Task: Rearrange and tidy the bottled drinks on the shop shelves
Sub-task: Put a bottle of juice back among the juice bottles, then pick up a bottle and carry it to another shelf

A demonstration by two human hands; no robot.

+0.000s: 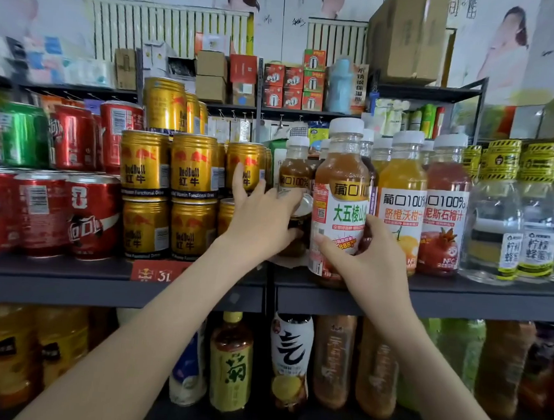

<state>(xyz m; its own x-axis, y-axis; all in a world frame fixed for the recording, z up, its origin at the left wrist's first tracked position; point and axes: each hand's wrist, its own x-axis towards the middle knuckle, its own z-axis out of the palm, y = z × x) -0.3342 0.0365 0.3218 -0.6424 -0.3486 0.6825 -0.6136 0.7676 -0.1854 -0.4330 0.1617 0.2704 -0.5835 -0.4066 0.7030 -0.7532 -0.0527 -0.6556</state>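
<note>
Head view: our right hand (374,252) curls its fingers round a brown juice bottle (340,194). The bottle stands straight up, white cap on top, label facing us, at the front edge of the dark shelf (459,298). Brown juice fills it nearly to the neck. Beside it on the right we count one orange juice bottle (400,205) and one red juice bottle (446,208). Our left hand (262,215) grips a small dark jar (300,211) with a shiny lid, first finger pointing up.
</note>
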